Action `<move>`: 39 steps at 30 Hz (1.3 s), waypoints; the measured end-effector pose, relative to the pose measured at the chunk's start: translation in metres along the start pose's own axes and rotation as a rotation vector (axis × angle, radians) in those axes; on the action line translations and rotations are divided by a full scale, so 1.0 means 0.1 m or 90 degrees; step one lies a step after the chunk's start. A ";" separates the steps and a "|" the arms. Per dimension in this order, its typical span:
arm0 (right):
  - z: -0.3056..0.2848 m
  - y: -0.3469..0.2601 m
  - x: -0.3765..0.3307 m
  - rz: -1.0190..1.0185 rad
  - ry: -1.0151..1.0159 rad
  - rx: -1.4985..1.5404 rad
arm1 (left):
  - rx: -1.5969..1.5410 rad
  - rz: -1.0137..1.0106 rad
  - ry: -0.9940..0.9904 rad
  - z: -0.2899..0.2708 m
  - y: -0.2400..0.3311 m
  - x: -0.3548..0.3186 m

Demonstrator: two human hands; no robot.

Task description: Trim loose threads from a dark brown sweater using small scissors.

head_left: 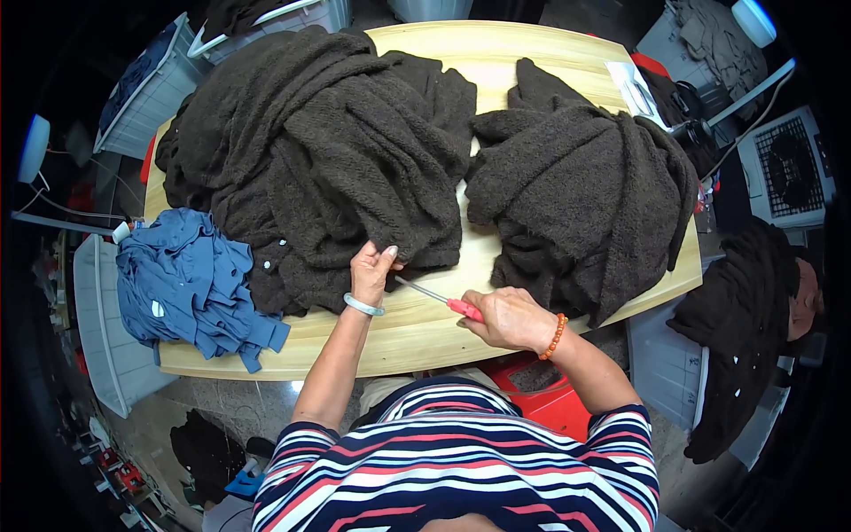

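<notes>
A large heap of dark brown knitted fabric [337, 151] covers the left and middle of the wooden table [417, 350]. At the near edge of that heap, my left hand [370, 270] pinches the fabric between thumb and fingers. My right hand [510, 317] is closed around the red handle of a thin tool [421, 289] with a slim metal shaft; its exact kind cannot be made out. The shaft points left, its tip close to my left hand. A second dark brown heap [585, 186] lies beyond my right hand, at the table's right.
Blue garments [182, 275] lie at the table's left end, partly over its edge. White-grey crates stand on both sides, one at left [102, 328] and one at right [665, 368], with dark cloth [736, 328] beside it. A red stool [550, 403] is under the near edge.
</notes>
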State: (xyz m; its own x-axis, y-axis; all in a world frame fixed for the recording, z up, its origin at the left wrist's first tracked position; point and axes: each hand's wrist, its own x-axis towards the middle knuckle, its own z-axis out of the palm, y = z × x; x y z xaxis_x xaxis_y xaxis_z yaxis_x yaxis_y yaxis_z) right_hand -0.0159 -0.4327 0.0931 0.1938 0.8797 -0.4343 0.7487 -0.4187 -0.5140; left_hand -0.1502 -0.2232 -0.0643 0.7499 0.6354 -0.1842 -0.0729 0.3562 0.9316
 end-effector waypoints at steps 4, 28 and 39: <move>-0.05 0.07 -0.04 -0.003 0.027 0.031 | -0.008 0.031 0.021 0.15 0.08 -0.07; -0.44 1.27 1.45 0.018 0.367 0.534 | 0.462 0.152 -0.211 0.26 -0.20 -0.28; -0.12 0.72 0.46 0.050 0.191 0.051 | 0.260 -0.165 0.085 0.40 -0.21 0.20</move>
State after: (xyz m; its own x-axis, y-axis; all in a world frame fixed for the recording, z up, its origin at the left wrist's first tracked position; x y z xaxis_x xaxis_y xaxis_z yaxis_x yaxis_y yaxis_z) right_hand 0.0547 -0.4200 0.0454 0.4372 0.8658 -0.2434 0.6733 -0.4945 -0.5496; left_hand -0.1071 -0.2457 -0.0752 0.6165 0.6535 -0.4392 0.3876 0.2337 0.8917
